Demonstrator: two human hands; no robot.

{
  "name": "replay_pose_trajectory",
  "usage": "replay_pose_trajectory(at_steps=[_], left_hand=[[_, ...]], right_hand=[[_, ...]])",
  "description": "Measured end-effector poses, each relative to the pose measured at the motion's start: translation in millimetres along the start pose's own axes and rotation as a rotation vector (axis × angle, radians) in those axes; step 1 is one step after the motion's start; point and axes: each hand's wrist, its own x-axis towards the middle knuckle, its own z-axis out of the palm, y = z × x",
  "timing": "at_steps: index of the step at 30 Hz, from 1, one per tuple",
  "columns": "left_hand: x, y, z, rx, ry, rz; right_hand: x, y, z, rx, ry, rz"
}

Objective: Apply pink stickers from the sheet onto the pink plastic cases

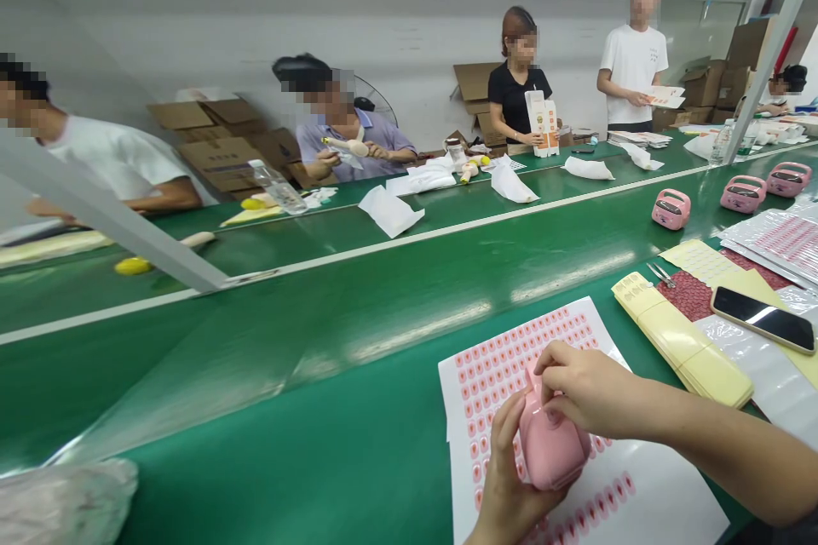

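Note:
My left hand (504, 477) grips a small pink plastic device (553, 447) from below and the side, fingers wrapped round it. My right hand (584, 387) rests on top of the device, with fingertips pinched at its upper edge; what they pinch is too small to make out. Both hands hover over a white sheet of small pink stickers (511, 358) lying on the green belt (287, 409).
A stack of yellow strips (681, 341), a black phone (763, 319), tweezers (661, 274) and more sticker sheets (776, 234) lie to the right. Three pink devices (671, 209) sit on the conveyor. Several people work along the far side among paper sheets, bottles and cardboard boxes.

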Motion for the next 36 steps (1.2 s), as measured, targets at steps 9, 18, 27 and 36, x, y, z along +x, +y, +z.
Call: replay_pose_trajectory(at_steps=[9,18,27,36], left_hand=[[6.0,9.7,-5.2,0.052,-0.033,0.045],[11.4,18.6,-9.8,0.051,-0.043,0.063],[5.2,13.9,-7.7,0.003,-0.008,0.088],[-4.2,20.4,-9.3,-0.175,-0.067,0.108]], right_hand=[[-3.3,-2.3,3.7,-0.045,0.045,-0.007],[-11.4,18.8,11.3,0.236,0.076,-0.155],[-11.1,28.6,32.6,0.608,0.032,0.009],[-19.6,32.5,83.0,0.686,0.155,0.173]])
